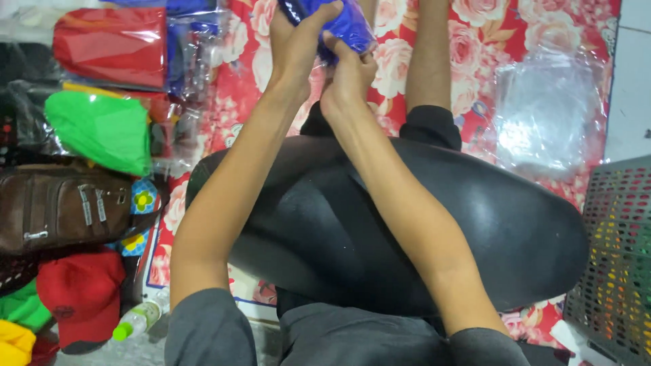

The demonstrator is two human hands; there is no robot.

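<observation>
My left hand (296,42) and my right hand (348,76) are both closed on a blue cloth item inside a clear plastic bag (332,22) at the top of the view. The left hand grips it from the left side and top. My right hand pinches its lower edge from below. My arms reach out over a large black cushion (407,230) that lies across my lap. My bare leg (429,54) stretches out on the red floral mat (488,41) to the right of the bag.
A stack of clear plastic bags (546,112) lies on the mat at the right. Bagged red caps (112,44) and green caps (102,129), a brown bag (61,207), a red cap (81,291) and a small bottle (135,320) are at the left. A grey perforated basket (617,257) stands at the lower right.
</observation>
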